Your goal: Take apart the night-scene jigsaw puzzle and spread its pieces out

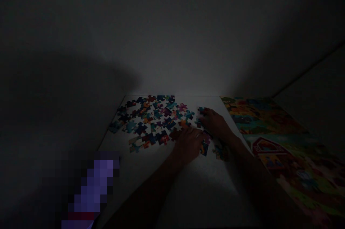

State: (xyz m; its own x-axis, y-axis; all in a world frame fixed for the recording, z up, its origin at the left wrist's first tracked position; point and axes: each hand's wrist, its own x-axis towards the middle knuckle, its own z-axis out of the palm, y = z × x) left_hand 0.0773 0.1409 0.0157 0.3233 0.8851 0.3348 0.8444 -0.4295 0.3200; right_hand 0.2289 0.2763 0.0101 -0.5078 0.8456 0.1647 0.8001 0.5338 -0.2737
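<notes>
In dim light, jigsaw puzzle pieces (pixel 161 114) lie scattered over the left and middle of a white tabletop (pixel 199 182). My right hand (pixel 217 123) reaches in from the right, its fingers closed on a dark teal puzzle piece (pixel 201 110). Nearer to me, my left hand (pixel 190 142) is bent over the pieces, fingertips at a purple piece (pixel 207 137); its grip is partly hidden. A dark blue and yellow piece (pixel 204 149) shows just below those fingers. Another piece (pixel 221 152) lies beside my right forearm.
Two colourful picture sheets lie along the right side: an animal scene (pixel 248 114) at the back and a farm scene with a red barn (pixel 291 171) in front. A pale wall (pixel 172 42) rises behind the tabletop. A pixelated purple shape (pixel 94 186) covers the lower left.
</notes>
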